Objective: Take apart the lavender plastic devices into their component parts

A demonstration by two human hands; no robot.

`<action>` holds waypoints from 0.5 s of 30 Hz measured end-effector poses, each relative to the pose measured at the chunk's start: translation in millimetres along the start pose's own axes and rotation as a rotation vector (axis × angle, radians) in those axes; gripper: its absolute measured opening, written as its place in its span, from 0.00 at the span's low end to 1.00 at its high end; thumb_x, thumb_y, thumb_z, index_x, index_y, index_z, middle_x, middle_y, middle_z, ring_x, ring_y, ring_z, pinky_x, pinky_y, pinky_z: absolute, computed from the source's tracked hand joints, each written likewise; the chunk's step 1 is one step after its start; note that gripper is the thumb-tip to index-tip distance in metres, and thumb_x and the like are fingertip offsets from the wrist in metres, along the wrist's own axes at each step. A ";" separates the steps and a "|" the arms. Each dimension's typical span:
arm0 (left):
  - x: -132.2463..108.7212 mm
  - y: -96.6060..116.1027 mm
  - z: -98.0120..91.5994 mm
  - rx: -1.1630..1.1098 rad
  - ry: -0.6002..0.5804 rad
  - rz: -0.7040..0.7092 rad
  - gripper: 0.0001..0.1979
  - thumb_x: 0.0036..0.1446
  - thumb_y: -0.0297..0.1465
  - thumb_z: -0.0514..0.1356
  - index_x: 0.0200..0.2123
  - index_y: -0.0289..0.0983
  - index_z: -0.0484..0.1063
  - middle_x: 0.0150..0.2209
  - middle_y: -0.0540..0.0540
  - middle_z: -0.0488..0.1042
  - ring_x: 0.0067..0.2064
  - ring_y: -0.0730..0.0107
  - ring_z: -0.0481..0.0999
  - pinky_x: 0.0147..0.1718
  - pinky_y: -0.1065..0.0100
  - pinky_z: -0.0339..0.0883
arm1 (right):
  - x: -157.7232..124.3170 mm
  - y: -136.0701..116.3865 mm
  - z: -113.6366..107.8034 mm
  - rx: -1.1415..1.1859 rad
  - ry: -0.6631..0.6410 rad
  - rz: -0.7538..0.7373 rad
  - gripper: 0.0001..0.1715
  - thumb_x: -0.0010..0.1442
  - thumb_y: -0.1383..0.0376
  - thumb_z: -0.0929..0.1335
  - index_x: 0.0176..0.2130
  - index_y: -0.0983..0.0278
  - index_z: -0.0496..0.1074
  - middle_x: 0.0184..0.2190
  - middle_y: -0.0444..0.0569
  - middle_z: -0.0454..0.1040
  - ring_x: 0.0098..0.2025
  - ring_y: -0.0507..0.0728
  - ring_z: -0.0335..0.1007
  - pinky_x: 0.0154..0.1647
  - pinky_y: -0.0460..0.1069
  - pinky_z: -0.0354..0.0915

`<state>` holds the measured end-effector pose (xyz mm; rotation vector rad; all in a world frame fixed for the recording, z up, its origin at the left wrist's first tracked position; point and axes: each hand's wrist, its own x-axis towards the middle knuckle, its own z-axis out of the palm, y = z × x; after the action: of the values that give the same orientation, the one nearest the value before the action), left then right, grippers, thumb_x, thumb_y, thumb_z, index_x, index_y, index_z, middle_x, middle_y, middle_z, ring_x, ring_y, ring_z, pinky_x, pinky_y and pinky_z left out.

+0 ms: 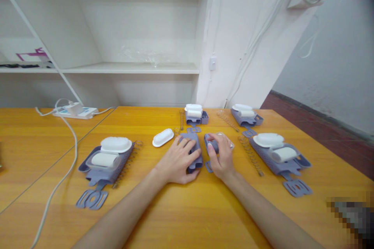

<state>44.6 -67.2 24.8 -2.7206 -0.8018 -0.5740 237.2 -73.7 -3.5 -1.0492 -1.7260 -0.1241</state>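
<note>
My left hand (181, 159) lies over a grey-purple plastic housing (191, 137), its fingers curled across the top and the thumb at the near end. Just right of it, my right hand (223, 156) grips a smaller grey-purple plastic part (213, 147) between thumb and fingers. A pale translucent piece (230, 141) shows partly behind those fingers. Under the right hand, a flat grey-purple cut-out piece (208, 166) rests on the table. A white oval bristled piece (163, 137) lies beyond the left hand, with a coiled spring (177, 131) close by.
Similar part sets stand on the wooden table (181, 218): left (106, 159), right (279, 153), back middle (195, 114) and back right (247, 114). Springs (251, 155) lie beside them. A white cable (73, 155) runs from a power strip (76, 111). Shelves (131, 68) stand behind.
</note>
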 end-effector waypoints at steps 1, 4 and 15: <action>2.7 3.9 -0.5 0.021 -0.049 -0.022 0.23 0.53 0.41 0.57 0.50 0.37 0.66 0.52 0.36 0.66 0.54 0.49 0.64 0.53 0.48 0.58 | -0.1 0.5 0.2 0.000 0.001 0.003 0.15 0.62 0.65 0.61 0.49 0.62 0.63 0.38 0.50 0.69 0.42 0.58 0.64 0.46 0.57 0.57; 7.5 11.2 0.3 0.113 -0.134 -0.049 0.17 0.57 0.31 0.53 0.50 0.36 0.64 0.54 0.36 0.65 0.57 0.50 0.62 0.52 0.50 0.61 | -0.4 1.5 0.8 -0.001 0.008 0.011 0.14 0.62 0.65 0.61 0.49 0.62 0.63 0.38 0.50 0.69 0.42 0.58 0.64 0.45 0.57 0.57; 17.5 5.0 -47.0 0.040 -0.178 -0.010 0.19 0.58 0.25 0.53 0.53 0.40 0.61 0.46 0.43 0.74 0.42 0.64 0.75 0.32 0.68 0.68 | -0.9 1.6 0.1 -0.014 0.026 0.022 0.15 0.62 0.65 0.60 0.49 0.62 0.64 0.38 0.50 0.70 0.42 0.59 0.65 0.46 0.57 0.58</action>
<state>46.8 -79.0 73.8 -2.7610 -0.8583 -0.3178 238.3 -73.2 -4.9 -1.0716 -1.6917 -0.1358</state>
